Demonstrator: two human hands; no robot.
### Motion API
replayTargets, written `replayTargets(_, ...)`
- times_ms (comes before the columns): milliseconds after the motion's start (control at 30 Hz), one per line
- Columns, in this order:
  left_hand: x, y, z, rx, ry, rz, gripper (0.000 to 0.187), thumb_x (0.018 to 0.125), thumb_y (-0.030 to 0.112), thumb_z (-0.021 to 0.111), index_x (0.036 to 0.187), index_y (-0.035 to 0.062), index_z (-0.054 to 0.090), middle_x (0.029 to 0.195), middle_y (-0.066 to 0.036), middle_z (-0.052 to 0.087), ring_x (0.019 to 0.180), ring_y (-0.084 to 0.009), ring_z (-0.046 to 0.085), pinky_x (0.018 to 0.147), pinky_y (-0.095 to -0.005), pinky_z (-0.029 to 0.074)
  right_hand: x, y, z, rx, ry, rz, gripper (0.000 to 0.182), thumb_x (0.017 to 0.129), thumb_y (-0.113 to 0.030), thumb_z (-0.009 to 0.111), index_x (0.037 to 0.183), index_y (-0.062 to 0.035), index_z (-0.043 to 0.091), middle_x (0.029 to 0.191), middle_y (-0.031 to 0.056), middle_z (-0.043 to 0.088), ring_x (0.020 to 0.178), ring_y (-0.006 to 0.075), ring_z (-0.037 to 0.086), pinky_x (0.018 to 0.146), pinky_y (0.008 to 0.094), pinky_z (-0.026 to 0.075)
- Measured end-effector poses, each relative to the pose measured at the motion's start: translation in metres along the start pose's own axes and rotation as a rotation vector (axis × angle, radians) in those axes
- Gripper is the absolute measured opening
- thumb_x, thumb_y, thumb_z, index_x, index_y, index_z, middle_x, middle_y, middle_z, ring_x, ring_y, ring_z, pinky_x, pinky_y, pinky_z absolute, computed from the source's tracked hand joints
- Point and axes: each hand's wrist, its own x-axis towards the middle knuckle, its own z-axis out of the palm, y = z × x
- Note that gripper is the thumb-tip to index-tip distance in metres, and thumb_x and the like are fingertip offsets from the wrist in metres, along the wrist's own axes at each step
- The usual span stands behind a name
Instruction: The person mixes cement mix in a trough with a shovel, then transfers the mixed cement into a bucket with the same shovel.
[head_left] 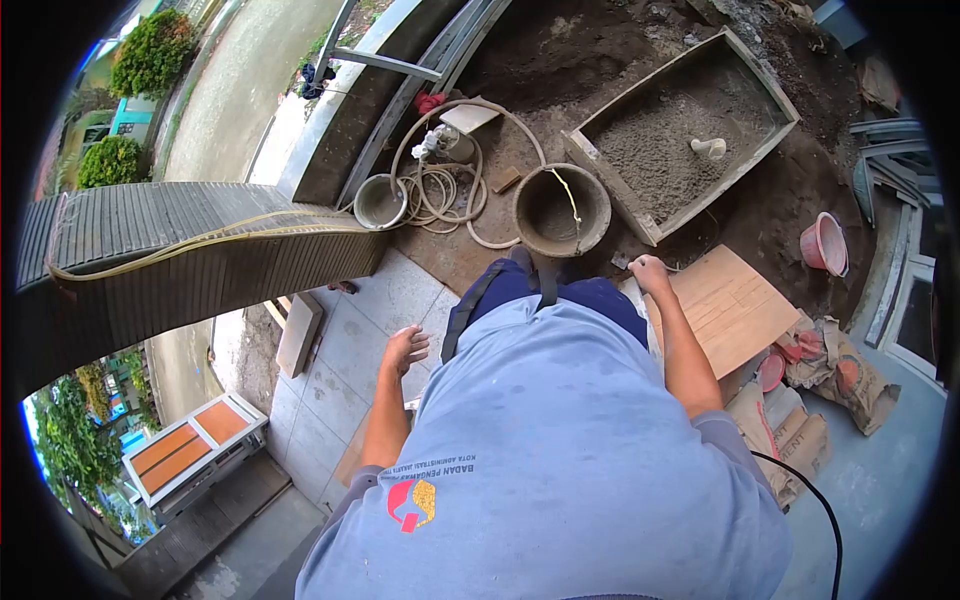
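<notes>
My left hand (405,348) hangs over the grey floor tiles (340,345), its fingers apart and nothing in them. Beside my right leg, my right hand (650,274) is closed, and what it grips, if anything, is too small to make out. Close to that hand lies a wood-patterned tile or board (722,305). A round tub (519,212) with a wet grey inside stands just ahead of my feet. Ahead on the right, a wooden mixing trough (655,232) holds grey mortar (645,150), with a pale cylindrical container (709,149) lying in it.
A bucket (372,213) and coiled hose (440,195) stand ahead left, near a ribbed column (200,235) that juts across. A reddish bucket (824,244) tilts on the soil at right. Torn cement bags (800,440) lie behind the board. A white-framed bench (195,445) stands left.
</notes>
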Motion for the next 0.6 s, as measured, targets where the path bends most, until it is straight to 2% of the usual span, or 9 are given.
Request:
replayTargets(100, -0.015, -0.002, -0.012, 0.035, 0.015, -0.017, 0.042, 0.094, 0.034, 0.057, 0.123, 0.0043, 0.054, 0.119, -0.017, 0.063, 0.108, -0.0301, 0.061, 0.087, -0.0466, 0.052, 0.031, -0.032, 0.013, 0.078, -0.044, -0.032, 0.031, 0.080, -0.029, 0.065, 0.088, -0.0005, 0.071, 0.096, 0.0228, 0.068, 0.094, 0.0361, 0.066, 0.085, 0.0429, 0.050)
replayTargets(200, -0.030, -0.001, -0.029, 0.078, 0.049, -0.034, 0.041, 0.094, 0.033, 0.056, 0.123, 0.0041, 0.054, 0.118, -0.017, 0.063, 0.107, -0.0300, 0.062, 0.088, -0.0470, 0.052, 0.061, -0.065, 0.032, 0.055, -0.036, -0.155, 0.031, 0.080, -0.030, 0.065, 0.089, -0.0010, 0.071, 0.095, 0.0221, 0.069, 0.095, 0.0359, 0.066, 0.085, 0.0427, 0.050)
replayTargets(300, -0.053, 0.002, -0.038, 0.114, 0.085, -0.046, 0.043, 0.094, 0.033, 0.056, 0.125, 0.0026, 0.053, 0.122, -0.019, 0.061, 0.109, -0.0312, 0.062, 0.089, -0.0474, 0.052, 0.083, -0.096, 0.048, 0.100, -0.070, -0.095, 0.031, 0.081, -0.030, 0.065, 0.092, -0.0017, 0.071, 0.096, 0.0217, 0.069, 0.096, 0.0358, 0.066, 0.087, 0.0427, 0.050)
replayTargets(400, -0.071, -0.003, -0.045, 0.121, 0.108, -0.070, 0.046, 0.095, 0.034, 0.055, 0.128, 0.0016, 0.052, 0.126, -0.021, 0.059, 0.113, -0.0323, 0.060, 0.090, -0.0472, 0.051, 0.113, -0.108, 0.076, 0.052, -0.095, -0.035, 0.040, 0.080, -0.030, 0.065, 0.107, -0.0008, 0.066, 0.106, 0.0245, 0.067, 0.104, 0.0373, 0.063, 0.092, 0.0436, 0.049)
replayTargets(500, -0.094, -0.017, -0.045, 0.163, 0.120, -0.111, 0.050, 0.095, 0.037, 0.053, 0.129, 0.0006, 0.051, 0.127, -0.022, 0.058, 0.116, -0.0325, 0.058, 0.093, -0.0462, 0.050, 0.116, -0.133, 0.074, 0.088, -0.056, 0.065, 0.044, 0.081, -0.025, 0.055, 0.114, 0.0025, 0.059, 0.117, 0.0291, 0.061, 0.111, 0.0429, 0.058, 0.099, 0.0470, 0.045)
replayTargets(533, -0.096, -0.033, -0.054, 0.151, 0.101, -0.131, 0.050, 0.095, 0.037, 0.053, 0.129, 0.0005, 0.051, 0.126, -0.021, 0.059, 0.114, -0.0316, 0.059, 0.092, -0.0454, 0.049, 0.123, -0.134, 0.079, 0.103, -0.070, 0.073, 0.051, 0.080, -0.025, 0.056, 0.123, 0.0018, 0.051, 0.124, 0.0296, 0.056, 0.119, 0.0440, 0.053, 0.102, 0.0486, 0.043)
replayTargets(600, -0.108, -0.047, -0.056, 0.202, 0.089, -0.154, 0.049, 0.095, 0.036, 0.052, 0.128, 0.0009, 0.051, 0.123, -0.020, 0.060, 0.110, -0.0293, 0.060, 0.090, -0.0434, 0.049, 0.137, -0.136, 0.088, 0.117, -0.055, 0.079, 0.053, 0.080, -0.024, 0.057, 0.126, 0.0014, 0.048, 0.125, 0.0293, 0.055, 0.122, 0.0433, 0.051, 0.102, 0.0489, 0.043)
